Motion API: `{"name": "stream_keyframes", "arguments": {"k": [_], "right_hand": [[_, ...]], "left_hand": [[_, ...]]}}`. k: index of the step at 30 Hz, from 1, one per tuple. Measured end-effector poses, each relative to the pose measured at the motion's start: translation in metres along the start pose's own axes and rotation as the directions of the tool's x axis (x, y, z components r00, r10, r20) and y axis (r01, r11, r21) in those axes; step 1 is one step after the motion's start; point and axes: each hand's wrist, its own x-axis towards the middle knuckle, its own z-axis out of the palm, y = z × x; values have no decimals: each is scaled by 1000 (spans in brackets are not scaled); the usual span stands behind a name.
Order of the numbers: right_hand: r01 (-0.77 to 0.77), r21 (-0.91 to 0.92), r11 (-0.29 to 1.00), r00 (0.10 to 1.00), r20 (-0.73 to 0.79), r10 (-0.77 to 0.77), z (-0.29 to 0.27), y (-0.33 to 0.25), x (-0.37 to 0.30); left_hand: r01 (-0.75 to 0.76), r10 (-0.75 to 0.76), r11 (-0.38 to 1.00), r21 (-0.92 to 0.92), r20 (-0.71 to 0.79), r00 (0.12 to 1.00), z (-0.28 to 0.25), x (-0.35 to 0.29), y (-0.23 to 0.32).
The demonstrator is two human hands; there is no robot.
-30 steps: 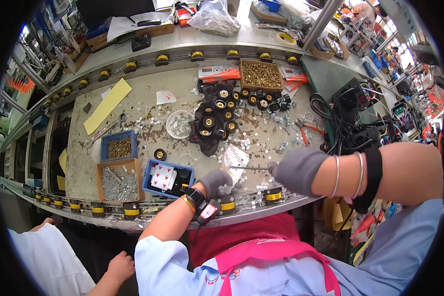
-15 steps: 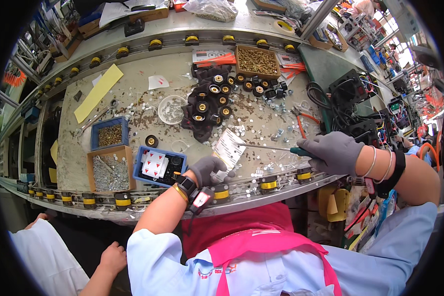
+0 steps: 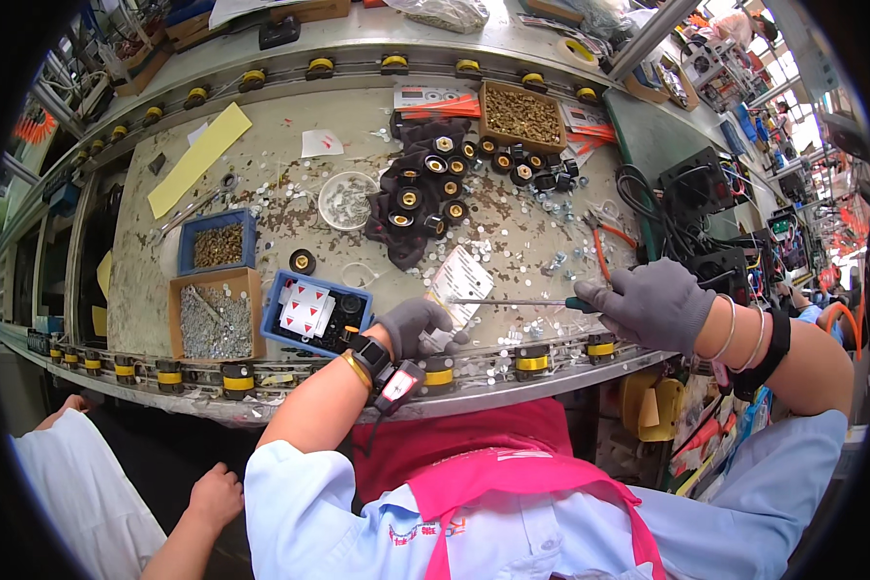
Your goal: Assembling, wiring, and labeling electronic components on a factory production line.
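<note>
At the near edge of the bench [image 3: 261,184], the left hand [image 3: 411,324] in a grey glove has its fingers curled shut on a small part, too hidden to name. The right hand [image 3: 652,304], well to its right, has its fingers closed round a screwdriver [image 3: 512,302] whose tip reaches that part. The tip might slip and jab the glove, or flick the part off the edge. Left to right: a yellow paper strip [image 3: 198,159] at far left, a blue tray [image 3: 314,309] of red-and-white cards beside the left hand, a white printed label [image 3: 461,280] just beyond the screwdriver.
</note>
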Motion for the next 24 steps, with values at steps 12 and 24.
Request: {"name": "stream_keyframes", "arguments": {"k": [12,24], "right_hand": [[88,-79,993,970,-221,-104,-13,-14,17],[101,23,995,957,269,-104,-55,-2,68]], "left_hand": [[63,-61,997,33,-39,997,4,-3,3],[105,-105,994,5,-21,994,3,-8,6]]}}
